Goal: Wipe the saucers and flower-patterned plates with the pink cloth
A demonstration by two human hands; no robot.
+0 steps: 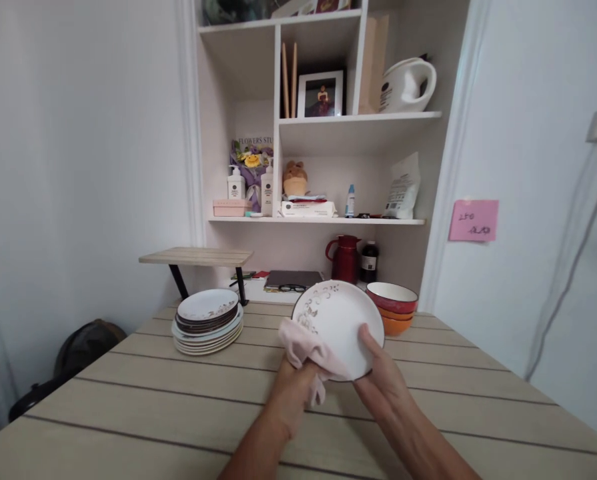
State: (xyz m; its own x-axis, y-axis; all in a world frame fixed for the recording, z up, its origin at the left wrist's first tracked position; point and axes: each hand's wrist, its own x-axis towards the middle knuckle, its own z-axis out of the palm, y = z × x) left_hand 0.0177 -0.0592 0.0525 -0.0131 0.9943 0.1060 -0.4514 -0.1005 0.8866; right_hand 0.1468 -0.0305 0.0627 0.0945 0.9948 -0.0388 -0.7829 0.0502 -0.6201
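Note:
A white plate [345, 320] with a brown floral pattern and dark rim is held tilted up above the table, its face toward me. My right hand [378, 373] grips its lower right edge, thumb on the face and fingers behind. A pale pink cloth [308, 350] lies against the plate's lower left, bunched in my left hand [298, 383], whose fingers are mostly covered by it. To the left stands a stack of plates [208, 323], the top one with a similar pattern. Behind the held plate at right are stacked bowls [392, 300], red over orange.
The slatted wooden table [178, 413] spreads beneath my hands. At its back left stands a small raised shelf [195, 256] on black legs. A red jug [345, 260], a dark bottle [369, 260] and a laptop [293, 279] with glasses sit in the shelving behind.

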